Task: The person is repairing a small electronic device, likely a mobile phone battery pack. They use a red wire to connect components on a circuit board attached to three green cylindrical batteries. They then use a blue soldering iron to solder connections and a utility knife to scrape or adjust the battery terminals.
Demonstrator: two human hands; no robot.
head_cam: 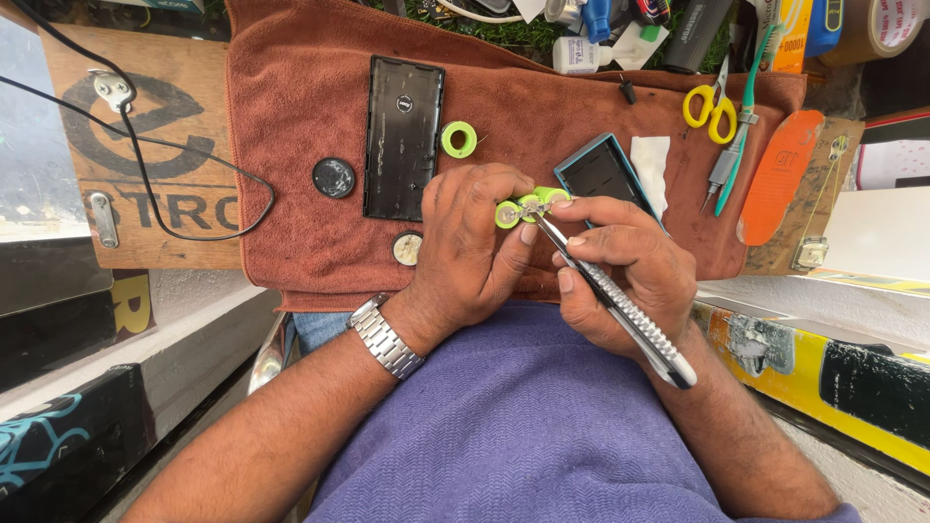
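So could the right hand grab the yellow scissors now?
Probably not right away: the right hand is full, holding a grey utility knife against the green battery pack. The yellow scissors lie uncovered on the brown towel.

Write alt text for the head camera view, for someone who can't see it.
Seen from above, a left hand holds a small green battery pack while the right hand works a slim metal tool against its end. Below them a brown towel carries a black cover, a green tape roll and yellow scissors.
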